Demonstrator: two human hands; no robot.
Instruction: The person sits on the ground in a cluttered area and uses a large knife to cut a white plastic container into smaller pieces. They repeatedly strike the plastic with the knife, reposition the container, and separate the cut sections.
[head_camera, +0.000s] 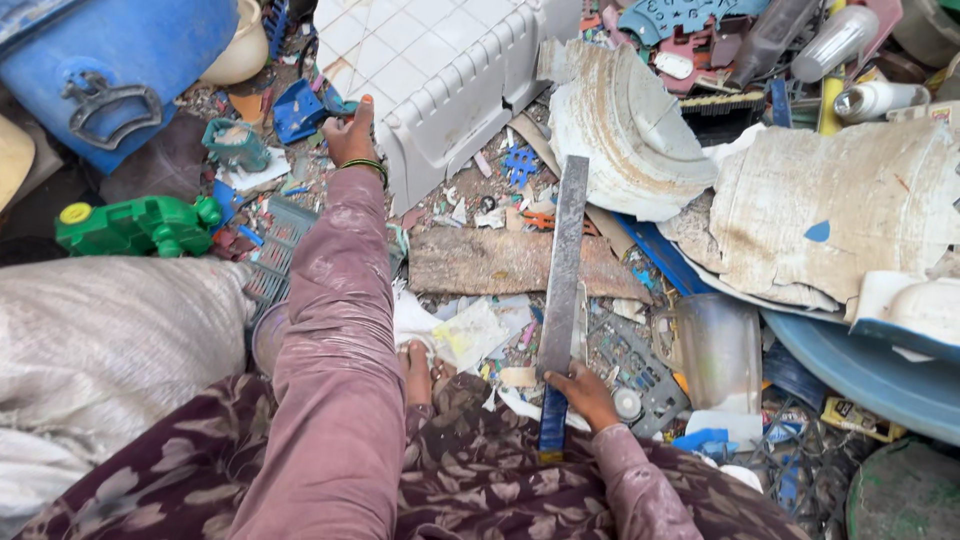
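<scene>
Ahead, left hand (350, 135) gripping white plastic panel (440, 75); right hand (583, 392) clenched around flat metal blade (563, 262), well apart.

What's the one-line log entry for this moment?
left hand: gripping white plastic crate edge | right hand: holding long flat blade upright over wooden board | around: plastic scraps

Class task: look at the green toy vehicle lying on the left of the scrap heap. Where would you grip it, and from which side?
Probably the green toy vehicle is best gripped across its narrow middle body, coming from above. It lies flat and lengthwise, its top is open, and the grey sack crowds its near side.
</scene>
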